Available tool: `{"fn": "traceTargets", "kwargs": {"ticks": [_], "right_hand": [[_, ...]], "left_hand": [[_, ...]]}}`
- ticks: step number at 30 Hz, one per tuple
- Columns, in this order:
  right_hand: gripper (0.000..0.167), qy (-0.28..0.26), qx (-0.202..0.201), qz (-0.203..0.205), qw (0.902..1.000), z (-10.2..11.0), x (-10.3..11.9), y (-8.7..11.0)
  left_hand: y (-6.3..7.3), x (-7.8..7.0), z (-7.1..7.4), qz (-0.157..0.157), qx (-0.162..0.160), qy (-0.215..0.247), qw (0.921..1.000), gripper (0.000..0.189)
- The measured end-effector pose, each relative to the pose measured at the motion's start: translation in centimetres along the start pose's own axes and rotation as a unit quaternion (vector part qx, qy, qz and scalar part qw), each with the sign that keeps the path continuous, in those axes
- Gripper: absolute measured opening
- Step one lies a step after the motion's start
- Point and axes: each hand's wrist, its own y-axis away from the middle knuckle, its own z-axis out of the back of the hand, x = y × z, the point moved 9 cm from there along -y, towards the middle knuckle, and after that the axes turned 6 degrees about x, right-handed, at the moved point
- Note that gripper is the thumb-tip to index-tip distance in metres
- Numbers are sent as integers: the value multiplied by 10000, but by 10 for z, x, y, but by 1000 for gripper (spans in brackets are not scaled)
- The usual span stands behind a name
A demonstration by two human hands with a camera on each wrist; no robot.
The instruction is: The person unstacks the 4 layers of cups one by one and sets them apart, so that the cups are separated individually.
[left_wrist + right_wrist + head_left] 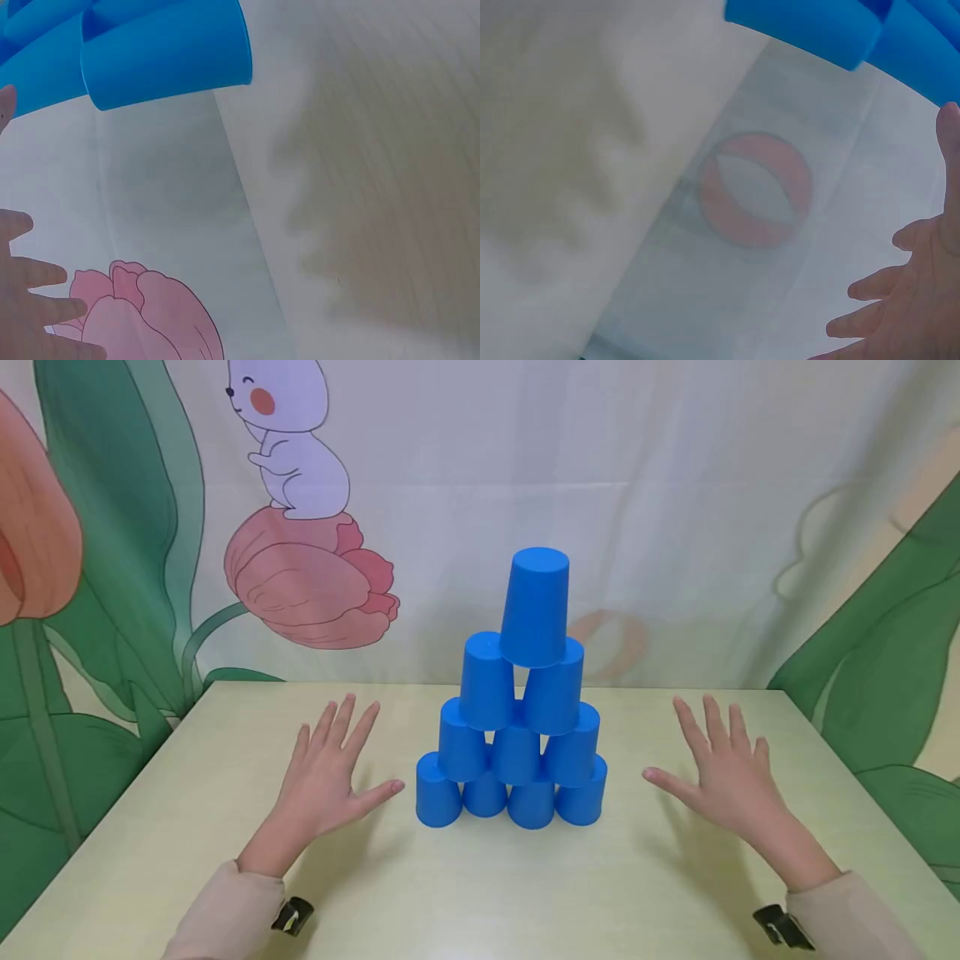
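Several blue cups stand upside down in a four-level pyramid on the table, with a single top cup (536, 610) above two cups. The bottom row ends in a left corner cup (438, 792) and a right corner cup (583, 795). My left hand (324, 785) is held apart from the stack on its left, fingers spread and straight, holding nothing. On the other side my right hand (727, 777) is likewise spread and bare, a little away from the cups. Both wrist views show blue cups (169, 52) (802, 26) near the spread fingers.
The pale table (480, 893) reaches back to a hanging cloth (675, 527) printed with a white animal, a pink flower and green leaves. Dark clips (292, 916) (782, 927) sit at both sleeve cuffs. Hand shadows fall on the tabletop.
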Motion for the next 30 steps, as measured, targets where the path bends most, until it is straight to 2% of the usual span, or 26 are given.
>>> {"fn": "traceTargets", "kwargs": {"ticks": [6, 11, 16, 20, 30], "right_hand": [[98, 19, -290, 255, 9993, 27, 14, -6], [96, -216, -480, 489, 9974, 42, 26, -8], [94, -578, -868, 834, 9910, 56, 39, -12], [92, -882, -1076, 967, 9855, 65, 48, -15], [87, -1471, -1413, 974, 9741, 78, 63, -17]], "left_hand": [[-4, -9, 6, -209, -220, 256, 9992, 93], [-9, -9, 2, -275, -110, 729, 9969, 89], [-15, -5, -12, -273, 280, 1553, 9871, 83], [-18, -7, -21, -310, 496, 1974, 9786, 79], [-23, -18, -25, -750, 396, 2605, 9617, 63]]}}
